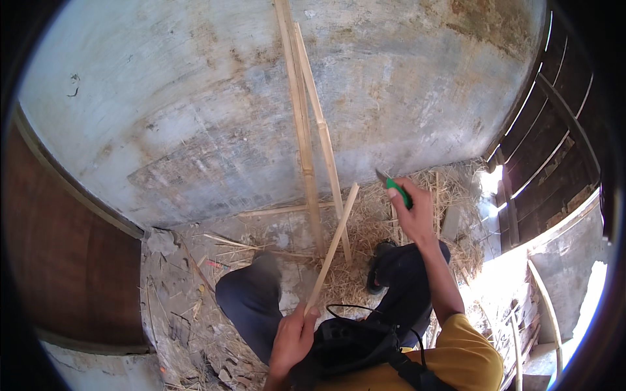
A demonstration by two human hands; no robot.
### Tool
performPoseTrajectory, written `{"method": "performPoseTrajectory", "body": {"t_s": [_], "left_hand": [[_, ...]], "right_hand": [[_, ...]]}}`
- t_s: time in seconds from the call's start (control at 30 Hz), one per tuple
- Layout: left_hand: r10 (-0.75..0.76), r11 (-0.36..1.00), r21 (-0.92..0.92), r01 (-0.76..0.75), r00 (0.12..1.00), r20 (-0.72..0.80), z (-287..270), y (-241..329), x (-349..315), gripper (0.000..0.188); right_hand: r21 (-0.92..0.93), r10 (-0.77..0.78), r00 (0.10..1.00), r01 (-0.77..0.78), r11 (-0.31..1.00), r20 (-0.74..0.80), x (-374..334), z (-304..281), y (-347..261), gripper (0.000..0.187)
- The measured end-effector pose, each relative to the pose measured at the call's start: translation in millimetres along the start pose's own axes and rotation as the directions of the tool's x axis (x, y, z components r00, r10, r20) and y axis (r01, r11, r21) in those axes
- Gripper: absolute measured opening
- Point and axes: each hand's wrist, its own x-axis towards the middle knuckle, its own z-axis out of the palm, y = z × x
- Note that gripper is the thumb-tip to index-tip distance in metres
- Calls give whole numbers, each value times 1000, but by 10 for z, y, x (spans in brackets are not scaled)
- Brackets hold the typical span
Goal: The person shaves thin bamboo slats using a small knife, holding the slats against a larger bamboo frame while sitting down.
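At 6 o'clock, my left hand (293, 340) is closed around the lower end of a pale bamboo strip (334, 242), its tail hidden in my grip. The strip lies just below the centre of the view, straight and slim; its long axis slants up from my fist, the free end pointing between 12 and 1 o'clock. At 3 o'clock, my right hand (417, 210) is wrapped around a green-handled knife (396, 187), thumb along the handle, blade pointing between 10 and 11 o'clock. The knife is near the strip's free end, apart from it. Toward 12 o'clock, two taller bamboo lengths (300, 117) stand against a stained wall (208, 104); straw-like debris (466, 195) litters the ground.
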Motion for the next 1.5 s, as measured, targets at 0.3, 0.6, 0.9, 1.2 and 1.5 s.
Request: {"method": "performPoseTrajectory", "body": {"t_s": [0.3, 0.6, 0.9, 1.2, 1.5], "left_hand": [[75, 997, -14, -76, 997, -31, -10, 58, 152, 25], [47, 991, -120, -63, 991, -127, -44, 239, 267, 24], [2, 952, -305, -42, 991, -133, 9, 192, 336, 29], [-12, 922, -383, -58, 984, -178, 58, 176, 345, 31], [-23, 887, -458, -50, 988, -154, 64, 165, 318, 35]], "right_hand": [[172, -195, 959, 161, 972, 204, -429, 195, -429, 28], [128, -330, 927, 311, 942, 178, -696, 300, -395, 31], [35, -489, 843, 495, 868, 222, -832, 348, -460, 36], [-43, -511, 833, 530, 847, 212, -802, 299, -509, 39], [-72, -523, 830, 544, 836, 190, -765, 281, -578, 35]]}}
